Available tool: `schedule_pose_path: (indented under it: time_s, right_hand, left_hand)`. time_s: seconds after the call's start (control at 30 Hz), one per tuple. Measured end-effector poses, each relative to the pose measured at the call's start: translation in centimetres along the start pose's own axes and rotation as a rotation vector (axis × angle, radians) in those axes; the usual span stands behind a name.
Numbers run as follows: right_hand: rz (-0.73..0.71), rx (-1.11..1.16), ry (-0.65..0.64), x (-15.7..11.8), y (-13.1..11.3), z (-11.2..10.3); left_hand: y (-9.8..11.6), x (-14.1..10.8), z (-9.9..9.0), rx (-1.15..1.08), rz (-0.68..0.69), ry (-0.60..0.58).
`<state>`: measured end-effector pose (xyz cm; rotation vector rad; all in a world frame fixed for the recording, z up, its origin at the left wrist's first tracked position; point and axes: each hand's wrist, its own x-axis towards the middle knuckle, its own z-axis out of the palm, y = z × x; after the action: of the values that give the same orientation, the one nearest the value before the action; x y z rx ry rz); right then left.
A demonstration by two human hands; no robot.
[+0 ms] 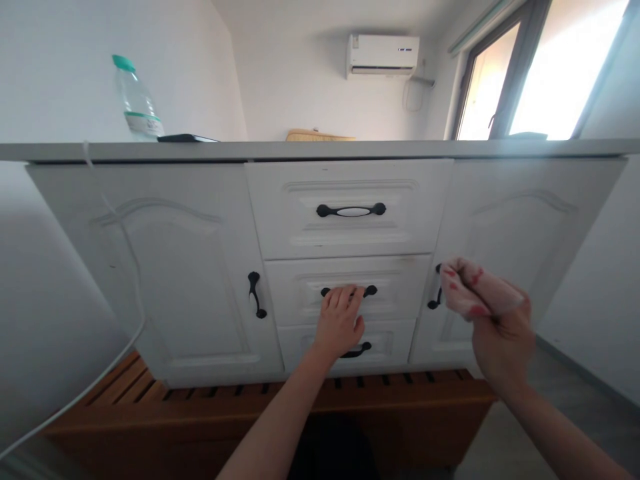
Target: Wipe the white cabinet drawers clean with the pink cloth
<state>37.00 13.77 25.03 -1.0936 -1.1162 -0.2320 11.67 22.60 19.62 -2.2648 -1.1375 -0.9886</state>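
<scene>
My left hand (341, 321) reaches up to the middle drawer (400, 283) of a white cabinet, its fingers hooked over the black handle (371, 291). The drawer looks closed, flush with its neighbours. To the right, my right hand (504, 347) is closed round a folded pale cloth (473, 285) with red spots. This cloth is raised in front of the right cabinet door (520, 207) and partly covers that door's handle (435, 304). The top drawer (350, 233) is closed, and so is the bottom drawer (393, 345), partly hidden by my left hand.
A clear bottle (137, 100) with a green cap and a dark flat object (185, 139) are on the cabinet top (280, 151). A white cable (137, 280) hangs down the left side. The cabinet stands on a slatted wooden bench (225, 408).
</scene>
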Motion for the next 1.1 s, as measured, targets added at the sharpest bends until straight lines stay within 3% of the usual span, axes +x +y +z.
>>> schedule_pose_path:
  time_s: [0.03, 0.1, 0.17, 0.23, 0.37, 0.47, 0.53, 0.63, 0.8, 0.97, 1.1]
  right_hand:
    - [-0.187, -0.067, 0.033, 1.0, 1.1, 1.7]
    - [-0.424, -0.175, 0.022, 2.1, 3.2, 5.0]
    - [-0.556, -0.249, -0.046, 2.1, 4.8, 8.0]
    - [-0.652, -0.283, -0.064, 1.3, 5.2, 10.6]
    - [-0.717, -0.317, -0.124, -1.6, 1.8, 15.0]
    - [-0.727, -0.346, -0.192, -3.7, -2.6, 18.6]
    - [-0.756, -0.349, -0.244, -5.0, -5.3, 21.2]
    - [-0.822, -0.28, -0.313, -6.8, -8.0, 25.0]
    - [-0.925, -0.145, -0.444, -9.0, -8.9, 28.6]
    - [-0.982, -0.132, -0.539, -10.9, -6.4, 27.5]
    - [-1.106, -0.1, -0.651, -12.8, -4.1, 25.8]
  left_hand:
    - [-0.3, -0.6, 0.0, -0.01, 0.022, 0.031]
    - [-0.8, -2.7, 0.1, -0.022, 0.036, 0.114]
    - [-0.8, -6.0, 0.3, -0.019, -0.025, 0.168]
    - [-0.2, -10.4, 1.1, -0.025, -0.121, 0.118]
    - [2.1, -21.4, 4.6, -0.068, -0.243, -0.106]
    - [3.7, -28.8, 8.1, -0.129, -0.298, -0.177]
    - [4.5, -31.9, 9.8, -0.107, -0.383, -0.158]
    - [5.0, -33.0, 10.5, -0.143, -0.598, -0.217]
    - [5.0, -31.0, 9.2, -0.231, -0.671, -0.235]
    - [5.0, -31.2, 8.9, -0.215, -0.642, -0.176]
    - [5.1, -31.5, 8.8, -0.199, -0.625, -0.203]
